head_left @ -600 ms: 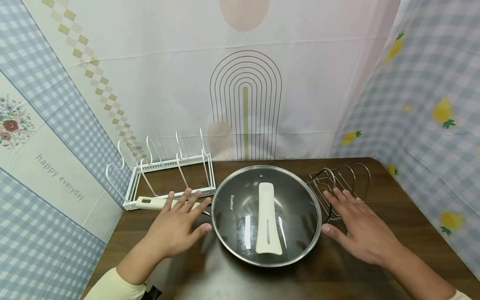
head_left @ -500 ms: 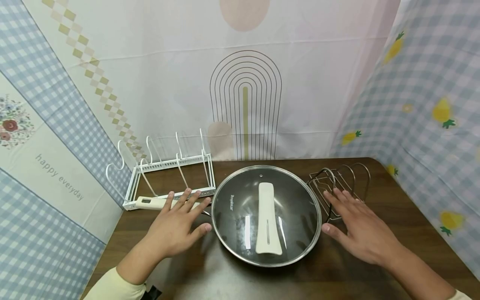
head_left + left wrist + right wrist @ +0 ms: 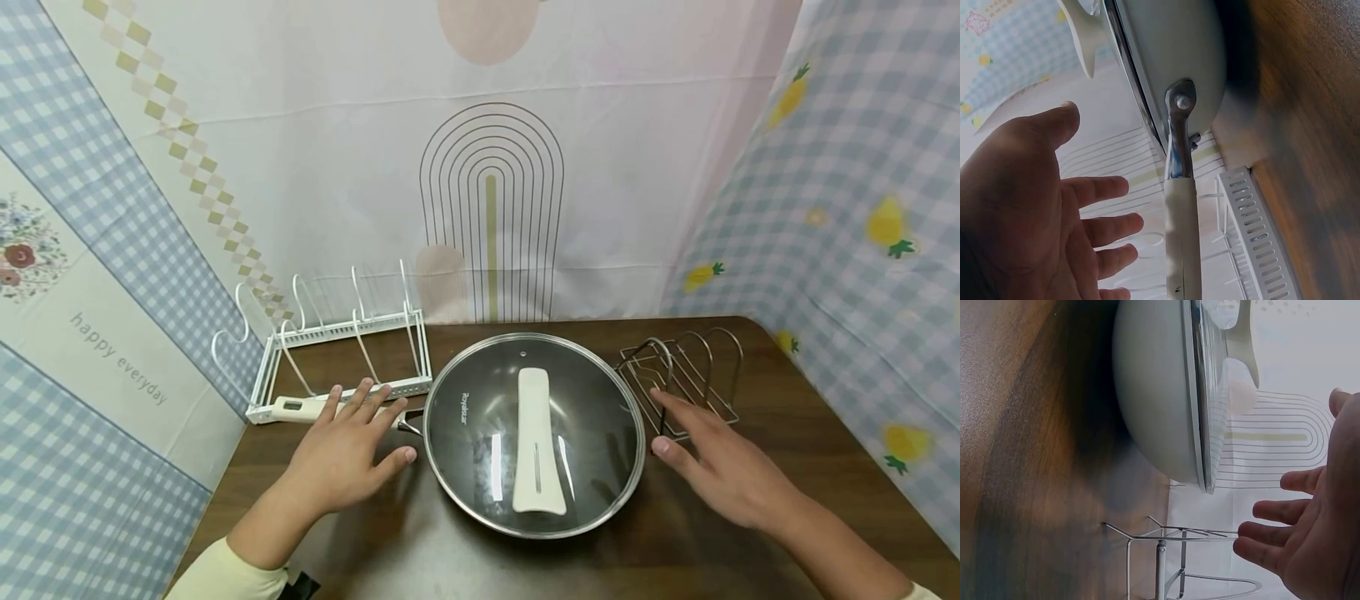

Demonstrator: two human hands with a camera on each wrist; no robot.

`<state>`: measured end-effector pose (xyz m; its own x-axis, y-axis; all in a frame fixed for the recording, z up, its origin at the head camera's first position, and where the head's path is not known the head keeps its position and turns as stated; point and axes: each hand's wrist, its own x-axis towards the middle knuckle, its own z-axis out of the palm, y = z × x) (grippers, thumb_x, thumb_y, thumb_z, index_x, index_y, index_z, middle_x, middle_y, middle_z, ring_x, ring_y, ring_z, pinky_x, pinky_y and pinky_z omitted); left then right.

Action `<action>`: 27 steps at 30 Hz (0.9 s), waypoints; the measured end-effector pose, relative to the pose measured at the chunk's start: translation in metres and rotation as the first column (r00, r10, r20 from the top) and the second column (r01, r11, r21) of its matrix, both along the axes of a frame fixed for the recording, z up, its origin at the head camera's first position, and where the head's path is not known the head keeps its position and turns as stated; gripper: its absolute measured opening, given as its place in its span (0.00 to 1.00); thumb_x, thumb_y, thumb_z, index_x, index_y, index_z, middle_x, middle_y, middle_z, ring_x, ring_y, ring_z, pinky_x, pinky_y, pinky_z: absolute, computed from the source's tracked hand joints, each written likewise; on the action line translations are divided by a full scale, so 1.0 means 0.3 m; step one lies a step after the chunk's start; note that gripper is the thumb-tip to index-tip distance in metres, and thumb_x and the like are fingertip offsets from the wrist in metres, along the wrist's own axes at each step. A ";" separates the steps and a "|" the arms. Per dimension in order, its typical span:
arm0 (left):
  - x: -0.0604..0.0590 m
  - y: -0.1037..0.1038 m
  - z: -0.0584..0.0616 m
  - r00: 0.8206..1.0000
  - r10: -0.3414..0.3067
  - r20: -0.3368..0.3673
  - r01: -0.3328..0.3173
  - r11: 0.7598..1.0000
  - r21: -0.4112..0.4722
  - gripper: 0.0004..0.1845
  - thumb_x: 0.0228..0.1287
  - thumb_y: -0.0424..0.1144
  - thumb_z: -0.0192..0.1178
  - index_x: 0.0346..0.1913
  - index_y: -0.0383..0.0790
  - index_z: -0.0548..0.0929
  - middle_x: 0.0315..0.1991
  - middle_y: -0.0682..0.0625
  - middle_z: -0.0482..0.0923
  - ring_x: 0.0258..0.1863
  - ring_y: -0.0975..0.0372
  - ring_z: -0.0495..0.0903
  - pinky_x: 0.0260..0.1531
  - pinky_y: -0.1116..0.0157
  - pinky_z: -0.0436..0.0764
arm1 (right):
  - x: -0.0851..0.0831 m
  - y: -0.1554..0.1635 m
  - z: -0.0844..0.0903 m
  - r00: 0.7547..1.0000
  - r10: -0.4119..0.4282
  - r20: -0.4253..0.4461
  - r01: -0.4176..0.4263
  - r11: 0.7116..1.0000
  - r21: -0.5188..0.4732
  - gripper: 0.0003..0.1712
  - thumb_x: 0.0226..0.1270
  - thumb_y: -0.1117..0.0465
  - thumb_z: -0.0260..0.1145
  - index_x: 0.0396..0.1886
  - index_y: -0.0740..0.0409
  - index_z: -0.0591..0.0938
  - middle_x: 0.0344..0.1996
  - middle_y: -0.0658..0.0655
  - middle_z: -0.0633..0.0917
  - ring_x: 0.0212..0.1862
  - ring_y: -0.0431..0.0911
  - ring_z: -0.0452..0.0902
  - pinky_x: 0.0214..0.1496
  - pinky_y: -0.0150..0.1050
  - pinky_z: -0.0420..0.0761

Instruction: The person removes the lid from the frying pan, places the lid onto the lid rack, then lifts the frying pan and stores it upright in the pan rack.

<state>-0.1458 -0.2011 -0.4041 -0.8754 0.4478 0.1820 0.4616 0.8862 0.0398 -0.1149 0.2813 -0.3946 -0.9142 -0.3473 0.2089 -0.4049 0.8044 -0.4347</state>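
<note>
A wok with a pale outer wall (image 3: 1179,50) stands on the table, covered by a glass lid (image 3: 468,475) with a long cream lid handle (image 3: 534,442). Its cream side handle (image 3: 296,408) points left. Fingers spread, my left hand (image 3: 337,467) hovers over that handle; the left wrist view shows a gap between the fingers and the handle. My right hand (image 3: 723,471) is held off the wok's right side, overlapping the front of a metal wire rack (image 3: 675,358) in the head view. Its fingers are extended and hold nothing.
Behind the wok handle, at the left, stands a white rack (image 3: 390,389) with upright hooped dividers. Patterned cloth walls (image 3: 615,192) enclose the brown wooden table (image 3: 465,575) at the back and both sides.
My left hand has drawn back slightly to the left, showing more of the wok handle's metal neck. The right hand has moved a little right, away from the lid's rim, and turned slightly.
</note>
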 end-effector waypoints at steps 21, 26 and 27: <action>-0.037 -0.042 -0.028 0.998 0.040 -0.048 -0.041 0.999 -0.012 0.32 0.62 0.51 0.66 0.67 0.38 0.79 0.66 0.41 0.77 0.69 0.42 0.69 0.71 0.36 0.52 | -0.024 -0.023 0.000 0.926 0.340 0.166 -0.192 0.800 -0.569 0.27 0.86 0.63 0.32 0.73 0.75 0.63 0.61 0.76 0.74 0.59 0.46 0.79 0.57 0.40 0.80; -0.047 -0.059 -0.043 0.998 0.047 -0.044 -0.047 0.999 -0.017 0.32 0.61 0.51 0.66 0.65 0.38 0.80 0.64 0.41 0.78 0.68 0.42 0.71 0.70 0.36 0.53 | -0.037 -0.032 0.005 0.863 0.423 0.278 -0.147 0.734 -0.663 0.32 0.87 0.58 0.28 0.73 0.81 0.57 0.63 0.83 0.69 0.60 0.49 0.78 0.59 0.38 0.79; -0.049 -0.062 -0.045 0.998 0.047 -0.048 -0.048 0.999 -0.021 0.32 0.60 0.51 0.66 0.65 0.38 0.80 0.64 0.40 0.78 0.68 0.41 0.71 0.70 0.36 0.53 | -0.040 -0.033 0.006 0.852 0.436 0.290 -0.141 0.725 -0.674 0.33 0.87 0.57 0.28 0.73 0.82 0.56 0.63 0.84 0.68 0.60 0.50 0.78 0.59 0.38 0.79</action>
